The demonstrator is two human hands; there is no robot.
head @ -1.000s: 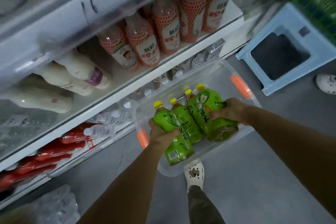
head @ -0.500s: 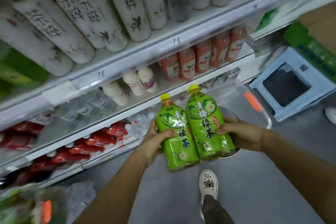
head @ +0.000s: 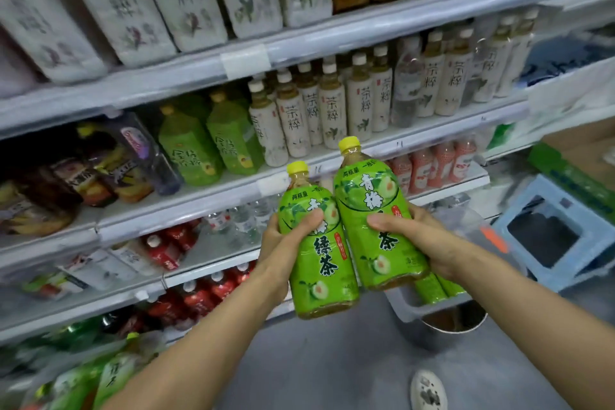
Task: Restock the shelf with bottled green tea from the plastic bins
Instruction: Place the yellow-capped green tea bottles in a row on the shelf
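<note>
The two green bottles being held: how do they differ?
The left bottle sits lower than the right bottle. The left hand holds the left bottle; the right hand holds the right bottle. Both share yellow caps, green labels and touch side by side.

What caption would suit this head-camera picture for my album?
Left hand and right hand each hold a green tea bottle up before the drinks shelf.
</note>
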